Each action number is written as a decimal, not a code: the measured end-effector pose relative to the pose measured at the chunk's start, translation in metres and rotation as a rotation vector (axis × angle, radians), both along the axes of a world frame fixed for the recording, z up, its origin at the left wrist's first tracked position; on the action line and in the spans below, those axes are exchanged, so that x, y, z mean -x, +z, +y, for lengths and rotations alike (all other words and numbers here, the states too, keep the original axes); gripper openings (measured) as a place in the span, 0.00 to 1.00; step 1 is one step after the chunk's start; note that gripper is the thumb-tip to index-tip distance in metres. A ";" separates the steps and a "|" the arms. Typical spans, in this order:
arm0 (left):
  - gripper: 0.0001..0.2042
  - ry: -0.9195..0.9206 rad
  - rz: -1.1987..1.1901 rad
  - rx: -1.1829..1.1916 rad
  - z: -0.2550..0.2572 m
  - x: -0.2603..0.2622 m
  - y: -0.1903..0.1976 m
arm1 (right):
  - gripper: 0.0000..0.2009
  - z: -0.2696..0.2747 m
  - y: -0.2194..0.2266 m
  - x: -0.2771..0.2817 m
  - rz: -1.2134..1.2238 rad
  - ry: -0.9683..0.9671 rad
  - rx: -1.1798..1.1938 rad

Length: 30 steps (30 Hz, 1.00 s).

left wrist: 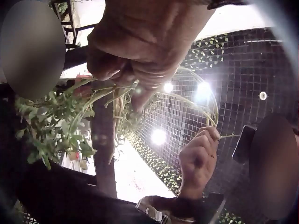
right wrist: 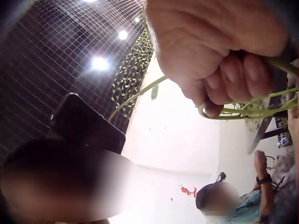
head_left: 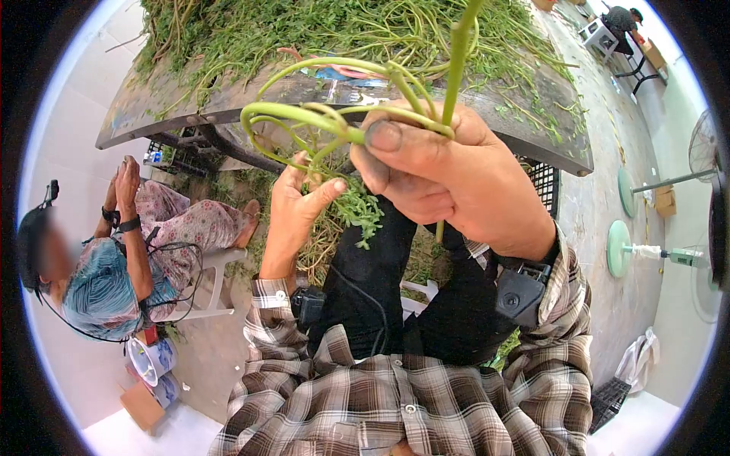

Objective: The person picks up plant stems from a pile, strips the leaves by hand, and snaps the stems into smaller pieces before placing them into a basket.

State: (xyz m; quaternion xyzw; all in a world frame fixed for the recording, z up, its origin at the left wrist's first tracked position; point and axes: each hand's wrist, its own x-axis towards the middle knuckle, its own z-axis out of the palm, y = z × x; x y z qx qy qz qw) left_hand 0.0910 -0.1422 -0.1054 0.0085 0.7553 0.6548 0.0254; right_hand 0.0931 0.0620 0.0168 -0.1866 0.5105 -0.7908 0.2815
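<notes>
Close to the camera in the head view, my right hand [head_left: 456, 171] grips several long green plant stems [head_left: 300, 112], thumb pressed over them. One thick stem rises above the fist, and the others bend in loops towards the left. My left hand [head_left: 293, 216] is lower and to the left, thumb and fingers pinching the same bundle near its leafy end [head_left: 361, 213]. In the left wrist view, leaves [left wrist: 51, 126] hang beyond that hand's curled fingers. The right wrist view has the right fingers [right wrist: 233, 77] folded round the stems.
A large heap of leafy stems [head_left: 228, 38] covers the dark table [head_left: 122, 121] ahead. At left, another person [head_left: 106, 281] sits on a white stool [head_left: 217, 285]. Black crates [head_left: 544, 186] stand under the table. A fan [head_left: 703, 144] is at far right.
</notes>
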 end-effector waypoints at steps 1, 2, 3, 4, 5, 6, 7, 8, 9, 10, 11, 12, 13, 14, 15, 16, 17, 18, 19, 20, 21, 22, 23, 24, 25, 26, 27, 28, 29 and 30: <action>0.23 -0.027 0.019 0.043 0.000 0.000 0.001 | 0.16 -0.001 0.001 -0.001 0.016 -0.011 -0.029; 0.23 -0.028 0.018 0.044 -0.002 0.001 -0.004 | 0.17 -0.003 0.002 -0.002 0.032 -0.022 -0.058; 0.18 -0.021 -0.069 -0.074 -0.004 0.004 -0.009 | 0.17 -0.003 0.000 -0.001 0.031 -0.023 -0.057; 0.15 -0.016 -0.157 -0.192 -0.005 0.005 -0.013 | 0.18 -0.003 -0.002 0.000 0.030 -0.021 -0.029; 0.15 -0.019 -0.159 -0.191 -0.003 0.005 -0.017 | 0.18 -0.003 -0.004 0.001 0.028 -0.020 -0.002; 0.13 0.058 -0.157 -0.284 0.004 0.005 -0.015 | 0.18 -0.003 -0.003 0.000 0.026 -0.024 -0.001; 0.13 0.137 -0.152 -0.376 0.008 0.004 -0.012 | 0.17 -0.003 -0.003 0.000 -0.036 -0.053 0.012; 0.13 0.136 -0.153 -0.376 0.011 0.004 -0.008 | 0.18 -0.003 -0.002 0.000 -0.098 -0.081 0.025; 0.13 0.169 -0.180 -0.435 0.012 0.004 -0.003 | 0.18 -0.004 -0.002 0.000 -0.098 -0.081 0.026; 0.13 0.203 -0.208 -0.493 0.013 0.005 0.000 | 0.18 -0.004 -0.002 0.001 -0.075 -0.099 0.013; 0.13 0.167 -0.230 -0.575 0.008 0.006 -0.003 | 0.19 -0.004 -0.003 0.001 -0.052 -0.116 0.000; 0.13 0.167 -0.230 -0.574 0.005 0.007 -0.005 | 0.19 -0.003 -0.004 0.002 -0.052 -0.116 0.002; 0.13 0.227 -0.271 -0.716 0.002 0.009 -0.006 | 0.16 -0.003 -0.005 0.003 -0.040 -0.126 0.006; 0.13 0.287 -0.313 -0.859 -0.001 0.011 -0.008 | 0.21 -0.002 -0.005 0.004 -0.027 -0.136 0.011; 0.13 0.229 -0.324 -1.039 -0.006 0.011 -0.010 | 0.21 -0.001 -0.005 0.005 -0.026 -0.136 0.011; 0.13 0.228 -0.323 -1.039 -0.008 0.012 -0.012 | 0.15 0.000 -0.004 0.005 -0.032 -0.162 0.016; 0.13 0.207 -0.330 -1.159 -0.011 0.012 -0.015 | 0.17 0.001 -0.004 0.005 -0.038 -0.188 0.021; 0.12 0.187 -0.335 -1.277 -0.014 0.013 -0.020 | 0.17 0.002 -0.004 0.005 -0.038 -0.186 0.022; 0.12 0.076 -0.322 -1.330 -0.020 0.012 -0.025 | 0.13 0.001 -0.005 0.004 -0.034 -0.137 0.012; 0.12 0.080 -0.318 -1.330 -0.022 0.012 -0.030 | 0.17 0.000 -0.006 0.004 -0.029 -0.088 0.001; 0.12 0.114 -0.315 -1.344 -0.020 0.011 -0.030 | 0.17 -0.002 -0.007 0.003 -0.029 -0.083 0.001; 0.12 0.146 -0.313 -1.360 -0.017 0.010 -0.030 | 0.16 -0.005 -0.008 0.002 -0.059 -0.071 -0.007; 0.12 0.148 -0.311 -1.362 -0.013 0.009 -0.030 | 0.15 -0.006 -0.009 0.002 -0.089 -0.061 -0.016; 0.11 0.204 -0.308 -1.352 -0.009 0.007 -0.028 | 0.15 -0.006 -0.010 0.003 -0.088 -0.059 -0.018; 0.11 0.259 -0.306 -1.341 -0.006 0.006 -0.026 | 0.11 -0.006 -0.010 0.004 -0.038 -0.063 -0.095; 0.11 0.314 -0.304 -1.329 -0.005 0.004 -0.025 | 0.10 -0.006 -0.011 0.004 0.012 -0.067 -0.171; 0.12 0.140 -0.279 -1.392 -0.005 0.003 -0.022 | 0.10 -0.007 -0.012 0.004 0.013 -0.067 -0.172; 0.12 0.139 -0.279 -1.393 -0.003 0.000 -0.019 | 0.09 -0.011 -0.014 0.003 0.110 -0.107 -0.180; 0.12 0.198 -0.283 -1.359 0.002 -0.005 -0.016 | 0.09 -0.014 -0.016 0.002 0.209 -0.146 -0.188; 0.12 0.256 -0.288 -1.323 0.008 -0.007 -0.007 | 0.09 -0.016 -0.020 0.002 0.209 -0.146 -0.190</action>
